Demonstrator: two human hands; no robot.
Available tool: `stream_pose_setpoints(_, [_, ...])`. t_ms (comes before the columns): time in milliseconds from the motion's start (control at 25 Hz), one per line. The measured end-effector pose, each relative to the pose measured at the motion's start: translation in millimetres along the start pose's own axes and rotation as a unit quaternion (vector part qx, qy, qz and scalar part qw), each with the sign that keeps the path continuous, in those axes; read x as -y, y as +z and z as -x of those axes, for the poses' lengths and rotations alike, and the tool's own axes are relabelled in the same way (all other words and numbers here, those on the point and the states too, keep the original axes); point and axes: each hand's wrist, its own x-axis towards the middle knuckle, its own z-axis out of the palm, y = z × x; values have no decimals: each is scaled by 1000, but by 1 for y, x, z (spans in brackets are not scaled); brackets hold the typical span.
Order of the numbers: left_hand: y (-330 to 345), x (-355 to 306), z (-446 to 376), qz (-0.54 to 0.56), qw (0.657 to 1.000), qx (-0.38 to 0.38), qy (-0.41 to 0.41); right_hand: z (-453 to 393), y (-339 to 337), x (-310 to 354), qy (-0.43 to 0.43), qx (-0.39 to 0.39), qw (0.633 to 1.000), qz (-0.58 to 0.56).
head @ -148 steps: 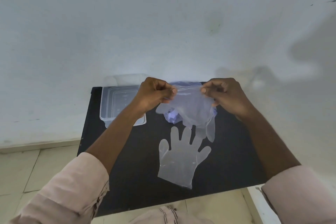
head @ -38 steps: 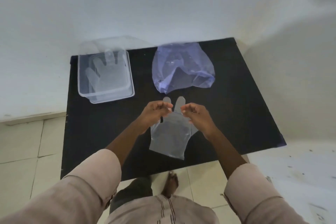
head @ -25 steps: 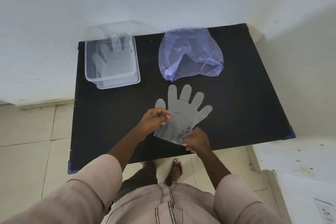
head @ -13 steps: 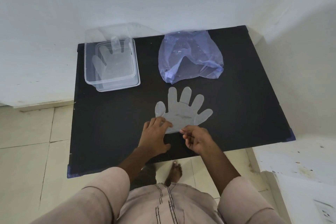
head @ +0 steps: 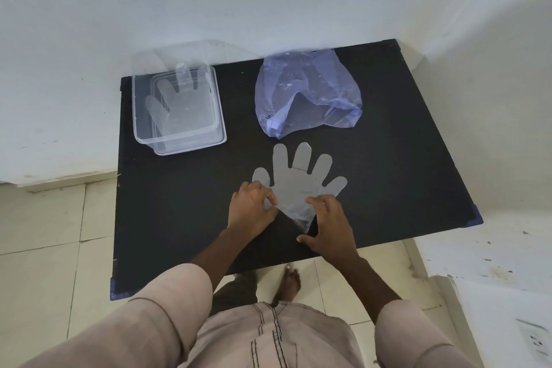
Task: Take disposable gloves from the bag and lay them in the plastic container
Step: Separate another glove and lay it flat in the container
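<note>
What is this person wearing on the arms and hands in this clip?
Both the left hand and right hand are bare, with no gloves, rings or watch visible. Loose pale pinkish-beige sleeves are pushed up, leaving the forearms uncovered. The matching garment front shows dark stitched lines.

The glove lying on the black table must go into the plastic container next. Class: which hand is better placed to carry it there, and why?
Left. The left hand already pinches the glove at its cuff, and the container sits on that side.
</note>
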Motion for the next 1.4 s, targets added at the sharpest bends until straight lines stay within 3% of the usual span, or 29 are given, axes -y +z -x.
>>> stream_pose_setpoints(120, [-4, -3, -3, 25, 999, 5, -18, -1, 3, 2, -43, -32, 998, 30])
stream_pose_setpoints(280, [-9, 3, -6, 75, 996, 16, -39, -4, 1, -2, -84, -158, 984, -24])
stream_pose_setpoints(440, [-14, 14, -4, 129, 989, -8, -71, -16, -6, 3, -45, -198, 972, -122])
stream_pose_setpoints(600, [-17, 13, -3, 234, 965, -6, -121, -23, -14, 5, -20, -201, 967, -156])
stream_pose_setpoints(800, [-24, 7, -4, 273, 950, -3, -149, -21, -18, 2, -3, -191, 971, -144])
stream_pose_setpoints(960, [-36, 5, -6, 267, 958, -2, -105, -22, -25, -1, -16, -187, 975, -115])
stream_pose_setpoints(1120, [-54, 3, -12, 289, 956, 7, -44, -29, -47, 6, -43, -194, 967, -160])
stream_pose_setpoints(1400, [-88, -6, -20, 444, 892, 48, -65, -42, -111, 49, -41, -40, 928, -369])
